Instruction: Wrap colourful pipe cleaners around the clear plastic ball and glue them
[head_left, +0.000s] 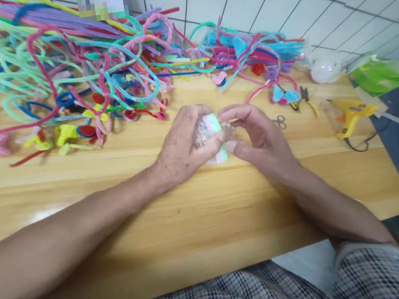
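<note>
My left hand (183,142) is wrapped around a small clear, shiny plastic object (218,139) with a pale white and mint-green band around it. Its exact kind is unclear, because my fingers cover much of it. At its right end, the thumb and curved fingers of my right hand (258,135) close around a clear rounded part, whose outline is blurred. Both hands are just above the wooden table, near its middle.
A big tangle of colourful pipe cleaners (43,68) lies along the back of the table (182,233). Further right are small scissors (280,122), pliers (307,101), a yellow glue gun (353,115) with a cord, a clear ball (325,69) and a green packet (379,73).
</note>
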Tool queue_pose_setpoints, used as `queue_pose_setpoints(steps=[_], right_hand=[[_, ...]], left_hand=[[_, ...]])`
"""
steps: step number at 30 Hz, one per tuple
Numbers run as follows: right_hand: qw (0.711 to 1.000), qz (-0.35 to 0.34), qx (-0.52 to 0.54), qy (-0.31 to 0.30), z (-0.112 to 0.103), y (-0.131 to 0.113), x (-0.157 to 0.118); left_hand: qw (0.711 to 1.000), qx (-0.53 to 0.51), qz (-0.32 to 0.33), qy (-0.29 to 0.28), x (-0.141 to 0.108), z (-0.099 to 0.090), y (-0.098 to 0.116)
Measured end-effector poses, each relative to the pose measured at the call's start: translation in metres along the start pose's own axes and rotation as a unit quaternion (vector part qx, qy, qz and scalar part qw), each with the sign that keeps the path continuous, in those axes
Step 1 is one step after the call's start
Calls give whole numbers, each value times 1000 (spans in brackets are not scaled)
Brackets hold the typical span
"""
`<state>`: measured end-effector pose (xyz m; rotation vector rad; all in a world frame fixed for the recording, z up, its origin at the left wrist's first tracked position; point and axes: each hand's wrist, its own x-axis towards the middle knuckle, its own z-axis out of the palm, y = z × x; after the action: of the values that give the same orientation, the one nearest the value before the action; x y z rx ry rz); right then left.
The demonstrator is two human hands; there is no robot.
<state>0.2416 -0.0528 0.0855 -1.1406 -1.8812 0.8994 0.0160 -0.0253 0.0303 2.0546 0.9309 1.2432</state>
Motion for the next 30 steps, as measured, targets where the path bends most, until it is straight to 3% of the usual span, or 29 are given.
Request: queue_pose_setpoints(steps=[30], right_hand=[[999, 10, 51, -2, -3, 2, 1]], left_hand=[[999, 7, 30, 18, 2, 1, 0]])
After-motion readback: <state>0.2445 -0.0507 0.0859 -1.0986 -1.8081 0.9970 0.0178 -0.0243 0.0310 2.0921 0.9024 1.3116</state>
